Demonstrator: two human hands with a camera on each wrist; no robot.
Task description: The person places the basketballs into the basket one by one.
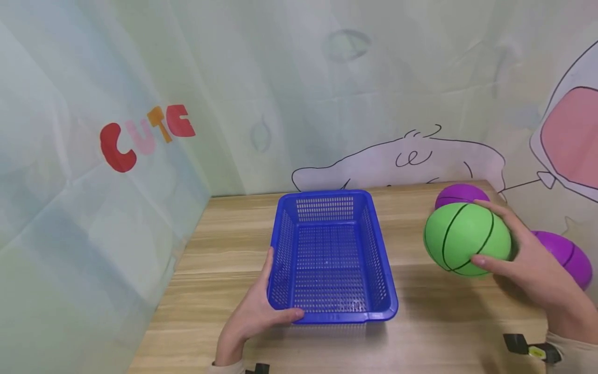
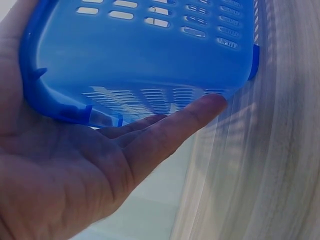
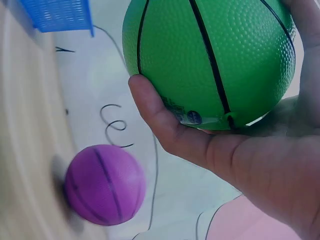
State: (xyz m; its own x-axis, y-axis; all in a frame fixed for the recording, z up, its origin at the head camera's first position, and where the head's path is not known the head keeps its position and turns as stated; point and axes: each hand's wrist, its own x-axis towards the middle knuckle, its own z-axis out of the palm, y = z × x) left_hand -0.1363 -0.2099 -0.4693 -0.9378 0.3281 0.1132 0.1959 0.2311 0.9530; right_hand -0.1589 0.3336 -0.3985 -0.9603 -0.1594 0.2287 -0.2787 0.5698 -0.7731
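A blue plastic basket (image 1: 327, 254) with slotted walls stands on the wooden table, with nothing inside it. My left hand (image 1: 254, 306) holds its near left corner, the thumb over the front rim and the fingers stretched along the left wall. The left wrist view shows those fingers (image 2: 175, 125) against the outside of the basket (image 2: 140, 55). To the right, my right hand (image 1: 532, 259) grips a green ball (image 1: 467, 239) with black lines, raised over the table. Its thumb presses the near side of the ball (image 3: 210, 60) and the fingers reach round the far side.
One purple ball (image 1: 460, 193) lies at the back right, partly hidden behind the green one. Another purple ball (image 1: 567, 257) is at the right, partly covered by my right hand. A printed curtain (image 1: 261, 93) hangs along the back and left edges of the table (image 1: 224, 234).
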